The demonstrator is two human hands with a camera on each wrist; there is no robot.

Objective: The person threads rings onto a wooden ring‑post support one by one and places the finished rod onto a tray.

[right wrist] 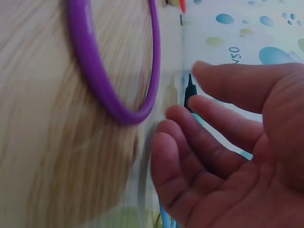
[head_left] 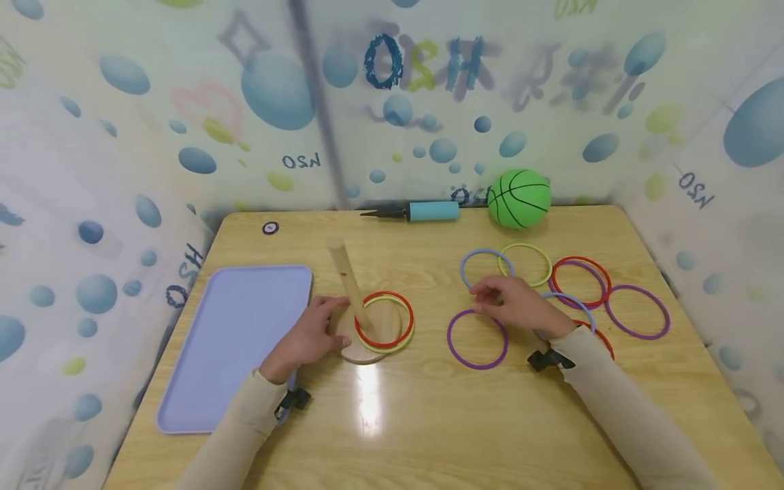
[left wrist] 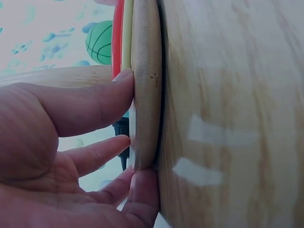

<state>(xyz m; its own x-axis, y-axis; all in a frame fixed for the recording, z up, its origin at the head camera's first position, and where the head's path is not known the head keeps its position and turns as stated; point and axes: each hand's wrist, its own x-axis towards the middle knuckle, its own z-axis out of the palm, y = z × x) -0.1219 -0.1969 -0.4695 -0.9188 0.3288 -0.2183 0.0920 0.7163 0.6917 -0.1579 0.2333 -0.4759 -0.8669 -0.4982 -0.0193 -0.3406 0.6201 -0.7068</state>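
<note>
A wooden peg [head_left: 348, 279] stands on a round wooden base [head_left: 349, 352]. Around the peg's foot lie a red ring [head_left: 412, 318] and, beneath it, a yellow-green ring [head_left: 392, 349]. My left hand [head_left: 309, 333] touches the base's left side, thumb and fingers spread; the left wrist view shows the thumb on its top face [left wrist: 99, 102] and fingertips along its rim. My right hand [head_left: 514, 304], fingers loosely bent and holding nothing, hovers over the upper right of a purple ring [head_left: 449, 340]. In the right wrist view this purple ring [right wrist: 90, 57] lies apart from the fingertips.
Several more rings lie to the right, among them a blue ring [head_left: 463, 269], a yellow-green ring [head_left: 527, 246] and a purple ring [head_left: 667, 320]. A lilac tray [head_left: 245, 333] is on the left. Along the back are a blue pump [head_left: 433, 211] and a green ball [head_left: 519, 199].
</note>
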